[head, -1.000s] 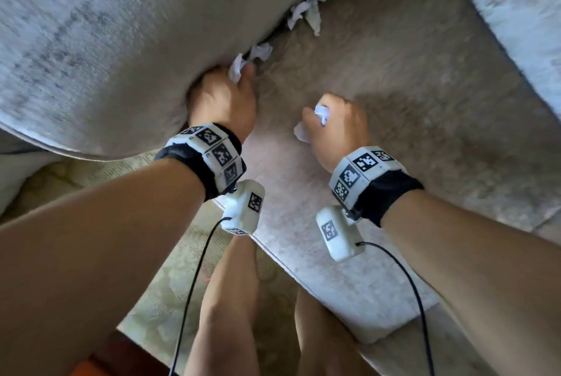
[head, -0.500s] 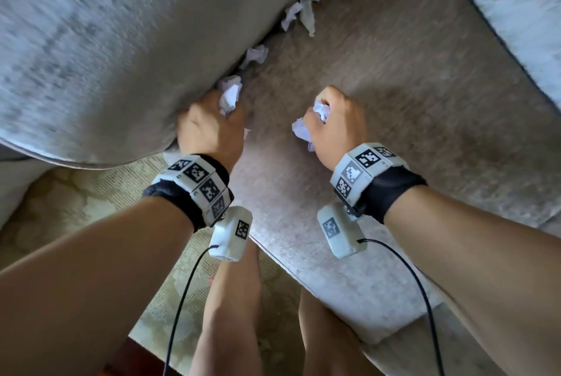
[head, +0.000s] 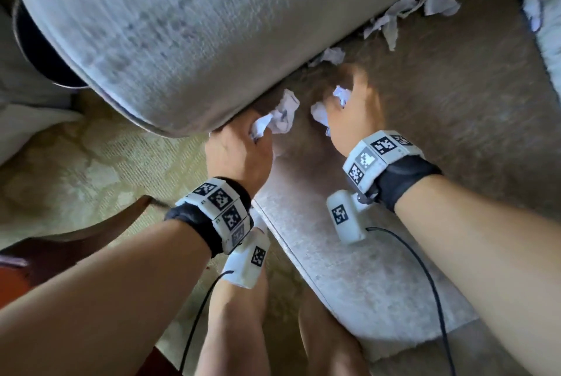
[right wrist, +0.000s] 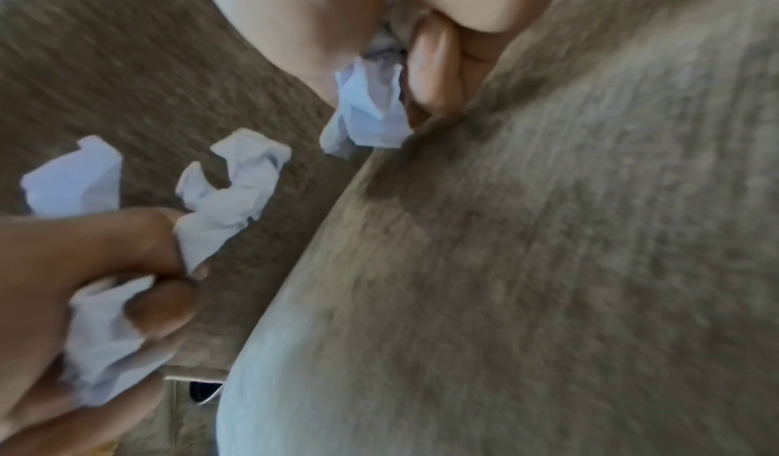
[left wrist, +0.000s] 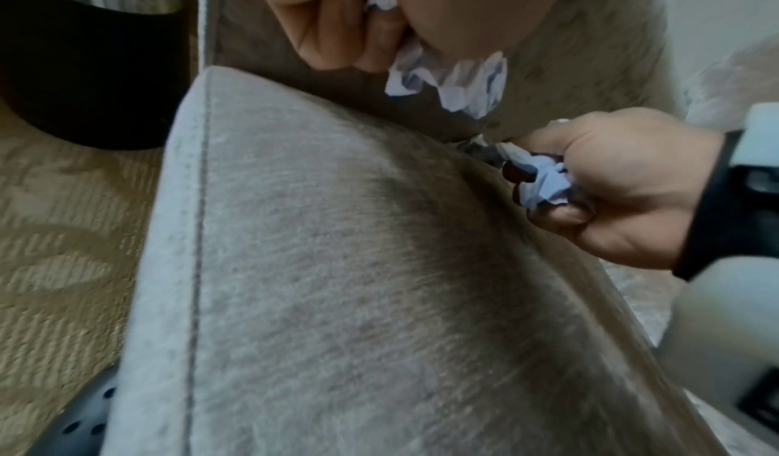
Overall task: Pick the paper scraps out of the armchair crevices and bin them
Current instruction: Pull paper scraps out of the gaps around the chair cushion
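Note:
My left hand grips a crumpled white paper scrap at the front end of the crevice between the armrest and the seat cushion. In the left wrist view this scrap sticks out below the curled fingers. My right hand is closed round a wad of scraps just to the right, also seen in its wrist view. More scraps lie along the crevice: one close, a bunch farther back. A black bin with paper inside stands on the floor left of the armrest.
Another scrap is tucked by the far armrest at the right. A patterned beige carpet lies below the chair's front edge. My bare legs stand in front of the seat. Cables hang from both wrist cameras.
My left hand has drawn a scrap out of the crevice and back toward the seat's front. My right hand, still holding its wad, has shifted closer to the crevice.

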`<state>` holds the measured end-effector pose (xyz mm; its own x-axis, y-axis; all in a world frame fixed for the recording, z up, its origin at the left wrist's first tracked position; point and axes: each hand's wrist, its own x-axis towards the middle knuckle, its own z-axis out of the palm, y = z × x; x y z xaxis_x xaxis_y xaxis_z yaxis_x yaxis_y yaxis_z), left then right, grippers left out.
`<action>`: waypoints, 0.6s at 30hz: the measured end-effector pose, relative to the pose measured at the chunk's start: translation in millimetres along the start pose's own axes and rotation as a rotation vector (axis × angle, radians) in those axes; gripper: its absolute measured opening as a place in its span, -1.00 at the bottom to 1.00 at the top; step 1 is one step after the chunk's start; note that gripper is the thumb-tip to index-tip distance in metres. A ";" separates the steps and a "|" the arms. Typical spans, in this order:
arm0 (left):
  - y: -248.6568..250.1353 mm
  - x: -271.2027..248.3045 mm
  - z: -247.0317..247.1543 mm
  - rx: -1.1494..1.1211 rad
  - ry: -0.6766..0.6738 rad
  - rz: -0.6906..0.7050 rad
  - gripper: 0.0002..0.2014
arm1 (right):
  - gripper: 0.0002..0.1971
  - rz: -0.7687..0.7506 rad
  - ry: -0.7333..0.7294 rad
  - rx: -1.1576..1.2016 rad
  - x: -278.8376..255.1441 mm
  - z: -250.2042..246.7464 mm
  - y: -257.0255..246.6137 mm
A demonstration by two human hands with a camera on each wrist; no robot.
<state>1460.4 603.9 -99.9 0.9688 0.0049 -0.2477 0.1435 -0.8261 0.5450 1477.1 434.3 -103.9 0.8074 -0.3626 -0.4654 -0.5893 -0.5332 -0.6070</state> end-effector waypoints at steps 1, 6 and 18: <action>-1.6 -0.2 -1.7 -0.029 0.008 0.021 -0.86 | -0.45 0.013 0.009 0.010 2.5 0.9 -1.8; -7.1 0.5 -5.8 -0.063 0.018 0.055 -0.83 | -0.40 -0.055 0.108 -0.003 22.4 -3.6 -10.0; 12.7 17.0 7.1 -0.035 -0.105 -0.055 -0.70 | -0.62 -0.013 0.003 -0.343 49.2 7.4 -2.2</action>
<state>1477.2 589.5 -102.9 0.9331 -0.0115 -0.3595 0.2043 -0.8057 0.5560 1517.9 423.3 -130.2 0.8154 -0.3560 -0.4564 -0.5355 -0.7634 -0.3612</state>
